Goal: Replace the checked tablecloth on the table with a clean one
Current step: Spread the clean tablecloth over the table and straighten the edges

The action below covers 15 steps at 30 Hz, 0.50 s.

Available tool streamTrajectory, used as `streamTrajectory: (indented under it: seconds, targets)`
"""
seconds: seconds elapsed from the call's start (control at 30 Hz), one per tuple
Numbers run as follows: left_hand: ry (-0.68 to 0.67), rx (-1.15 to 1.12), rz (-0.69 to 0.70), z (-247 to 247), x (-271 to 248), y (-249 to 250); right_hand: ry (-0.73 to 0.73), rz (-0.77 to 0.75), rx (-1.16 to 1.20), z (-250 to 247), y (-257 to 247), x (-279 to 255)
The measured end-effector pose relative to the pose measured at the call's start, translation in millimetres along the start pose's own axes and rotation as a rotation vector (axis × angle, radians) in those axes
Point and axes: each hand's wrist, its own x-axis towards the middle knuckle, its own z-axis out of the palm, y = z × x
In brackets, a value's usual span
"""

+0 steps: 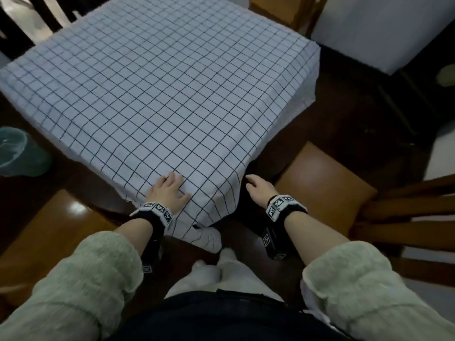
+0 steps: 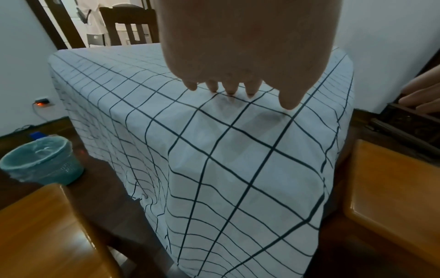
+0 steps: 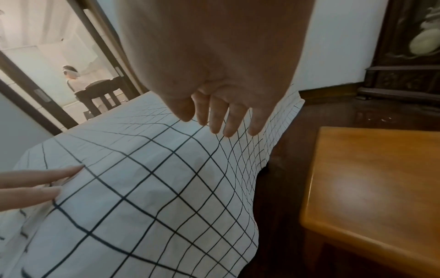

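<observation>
I'm looking down over the table [image 1: 278, 153], which fills everything ahead of both my hands and is hidden under the checked tablecloth [image 1: 157, 94]. The cloth lies flat across the whole top and hangs over every edge I can see, with the near corner draping down between my wrists.

It looks to me like thin woven fabric: light, soft, no stiffness at all. It folds over the edge and ripples in the hanging part, so I'd expect it to slide easily over the top and bunch rather than lift as a sheet. Nothing stands on it, so dragging it off shouldn't knock anything over.

Wooden seats sit close either side: one chair [image 1: 322, 183] just to the right of my right hand, another [image 1: 49, 232] below and left of my left hand. A teal bin [image 1: 22, 153] stands well off to the left on the floor.

My left hand [image 1: 170, 190] lies flat on the cloth at the near corner, fingers spread and straight, tips touching the fabric. My right hand [image 1: 258, 185] is just past the corner's right edge, beside the hanging side, fingers extended and loosely together, gripping nothing.

The best place to take hold, I judge, is that drooping corner fold [image 1: 221, 207] between my hands, pinched where it hangs free.
</observation>
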Motion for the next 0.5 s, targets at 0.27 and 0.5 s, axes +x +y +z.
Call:
streamTrajectory:
  seconds: [0.27, 0.5]
  targets:
    - [0.024, -0.039, -0.008, -12, -7, 12, 0.017, 0.014, -0.008, 7, 6, -18]
    - [0.153, -0.13, 0.028, -26, -8, 11, 0.043, -0.028, -0.032, 3, -28, -12]
